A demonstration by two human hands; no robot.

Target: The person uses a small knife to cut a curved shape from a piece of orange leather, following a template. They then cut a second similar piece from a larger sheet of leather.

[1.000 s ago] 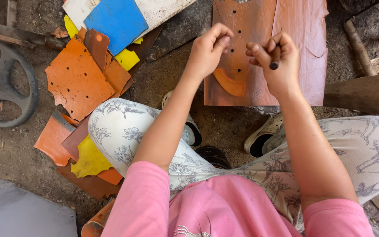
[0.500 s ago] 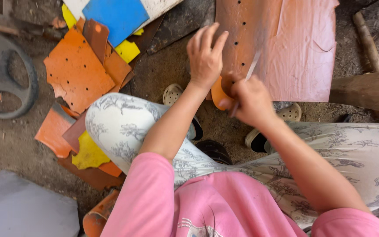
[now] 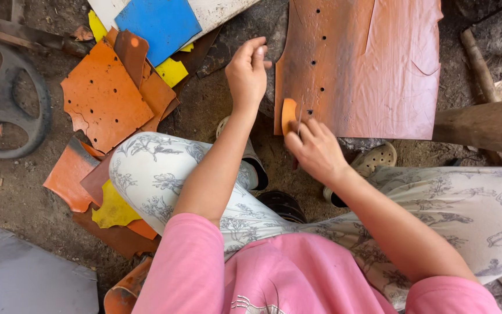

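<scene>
The right hand (image 3: 315,148) pinches a thin blade against the small orange curved leather cut-out (image 3: 288,114), which sits at the lower left edge of the large reddish-brown leather sheet (image 3: 373,70). The piece looks nearly cut free. The left hand (image 3: 246,75), fingers loosely curled, hovers beside that edge. No packages or labels show; farther left lie the orange punched leather scrap (image 3: 103,99) and the blue rectangular panel (image 3: 159,23).

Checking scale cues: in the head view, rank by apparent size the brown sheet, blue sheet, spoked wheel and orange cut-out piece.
1. Brown sheet
2. Blue sheet and spoked wheel: too alike, both cropped
3. Orange cut-out piece
</scene>
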